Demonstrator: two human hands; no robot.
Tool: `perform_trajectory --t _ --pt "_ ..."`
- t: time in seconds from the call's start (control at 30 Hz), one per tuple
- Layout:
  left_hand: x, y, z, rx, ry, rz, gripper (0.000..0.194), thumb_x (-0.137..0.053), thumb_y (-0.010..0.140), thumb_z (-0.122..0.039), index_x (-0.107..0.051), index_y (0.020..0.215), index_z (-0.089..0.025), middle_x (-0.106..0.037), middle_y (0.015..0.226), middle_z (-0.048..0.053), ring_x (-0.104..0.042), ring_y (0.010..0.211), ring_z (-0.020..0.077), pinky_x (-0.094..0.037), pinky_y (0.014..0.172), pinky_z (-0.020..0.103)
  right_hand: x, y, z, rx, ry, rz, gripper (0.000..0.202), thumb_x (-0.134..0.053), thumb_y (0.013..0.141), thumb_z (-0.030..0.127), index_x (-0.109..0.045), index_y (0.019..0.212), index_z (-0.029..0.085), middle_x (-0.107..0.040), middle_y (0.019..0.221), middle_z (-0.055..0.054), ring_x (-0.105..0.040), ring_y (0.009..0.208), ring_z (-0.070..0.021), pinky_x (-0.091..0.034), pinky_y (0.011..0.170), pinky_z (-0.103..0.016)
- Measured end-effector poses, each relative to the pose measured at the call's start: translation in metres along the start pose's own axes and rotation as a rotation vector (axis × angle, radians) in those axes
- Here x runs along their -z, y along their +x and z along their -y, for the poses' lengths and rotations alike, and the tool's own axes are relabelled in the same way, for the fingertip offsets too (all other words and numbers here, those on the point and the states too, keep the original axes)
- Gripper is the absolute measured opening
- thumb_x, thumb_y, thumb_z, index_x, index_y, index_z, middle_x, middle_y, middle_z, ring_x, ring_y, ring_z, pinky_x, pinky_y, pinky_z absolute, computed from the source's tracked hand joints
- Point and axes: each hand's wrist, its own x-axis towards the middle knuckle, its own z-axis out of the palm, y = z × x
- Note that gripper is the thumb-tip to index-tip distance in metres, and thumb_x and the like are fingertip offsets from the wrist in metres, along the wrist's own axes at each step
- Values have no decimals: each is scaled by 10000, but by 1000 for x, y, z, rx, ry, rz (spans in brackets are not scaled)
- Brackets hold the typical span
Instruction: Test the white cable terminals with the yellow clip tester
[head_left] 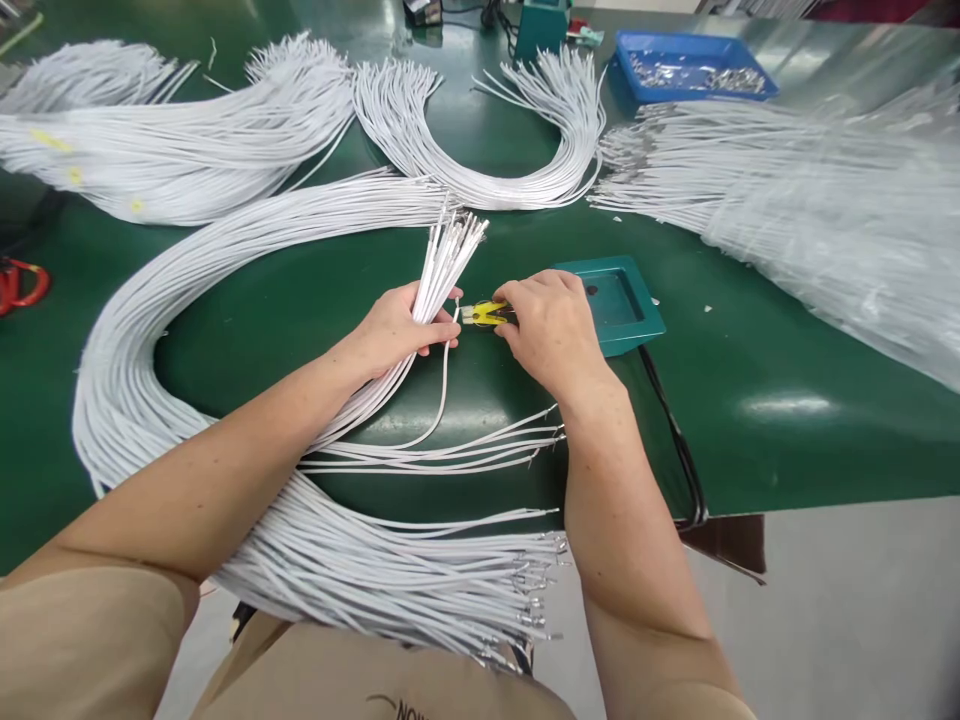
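Observation:
My left hand is closed around a bundle of white wires whose ends fan upward. One single wire stands apart from the bundle, its end by my left thumb and fingertips. In my right hand is a pair of yellow-handled pliers, with the jaws at the tip of that single wire. Whether the jaws grip it I cannot tell. Below my hands, several loose wires lie with their ends to the right. A thick curved bundle of white wires loops around the left side and under my left forearm.
A teal tray sits right of my right hand, with a black cable beside it. Further back are a U-shaped wire bundle, a blue tray of small metal pieces and plastic-covered wires. Red-handled scissors lie far left.

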Motion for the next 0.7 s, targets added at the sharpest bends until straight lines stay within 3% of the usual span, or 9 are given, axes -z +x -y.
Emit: perform_trajectory --t 0.43,0.6,0.7 --pt "-5 1 3 -47 222 -37 478 -767 651 -239 -674 1113 -152 -733 708 44 -670 631 185 -481 496 259 -11 4 -8 41 -74 -4 323 -476 873 97 -772 980 173 -665 753 -114 -555 851 -268 -381 888 -450" --pt "-7 2 3 -44 266 -38 474 -774 642 -248 -684 1096 -149 -738 702 42 -603 528 150 -464 474 265 -8 3 -5 25 -29 26 309 -480 884 123 -770 985 152 -686 798 -133 -561 885 -279 -376 922 -473" --pt "-8 2 1 -27 256 -34 473 -772 643 -235 -678 1097 -138 -735 699 49 -605 541 153 -464 471 265 -2 2 -2 8 64 -36 288 -504 898 181 -735 1068 150 -717 962 -140 -558 1017 -300 -376 947 -478"
